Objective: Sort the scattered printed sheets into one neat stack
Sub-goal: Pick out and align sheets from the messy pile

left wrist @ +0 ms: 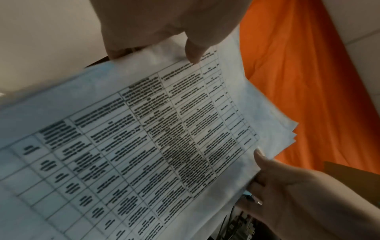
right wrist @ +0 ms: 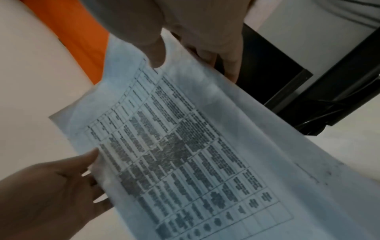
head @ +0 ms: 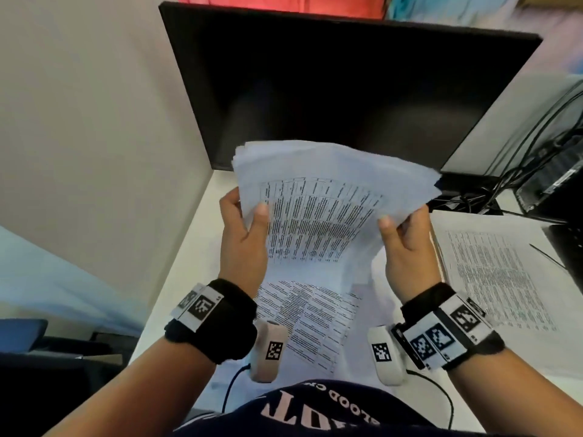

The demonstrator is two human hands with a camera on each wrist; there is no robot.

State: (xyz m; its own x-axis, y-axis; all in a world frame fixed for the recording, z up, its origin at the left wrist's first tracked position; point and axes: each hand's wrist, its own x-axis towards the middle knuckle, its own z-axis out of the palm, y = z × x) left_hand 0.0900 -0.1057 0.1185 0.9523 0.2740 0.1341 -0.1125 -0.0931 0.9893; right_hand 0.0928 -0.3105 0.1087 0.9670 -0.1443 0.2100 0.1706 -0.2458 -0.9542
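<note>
A bundle of printed sheets (head: 318,209) with dense tables stands upright over the white desk (head: 195,247), its lower part bending toward me. My left hand (head: 244,225) grips its left edge, thumb on the front. On the right edge, my right hand (head: 402,234) grips the same way. The bundle's top edges are fanned and uneven. The left wrist view shows the bundle (left wrist: 144,138) pinched by my left hand (left wrist: 164,32), with my right hand (left wrist: 287,186) opposite. In the right wrist view the bundle (right wrist: 185,154) runs between my right hand (right wrist: 185,32) and left hand (right wrist: 51,186).
Another printed sheet (head: 498,275) lies flat on the desk at right. A dark monitor (head: 347,89) stands right behind the bundle. Cables (head: 504,171) and black equipment (head: 555,190) crowd the back right. A partition wall (head: 94,121) closes the left side.
</note>
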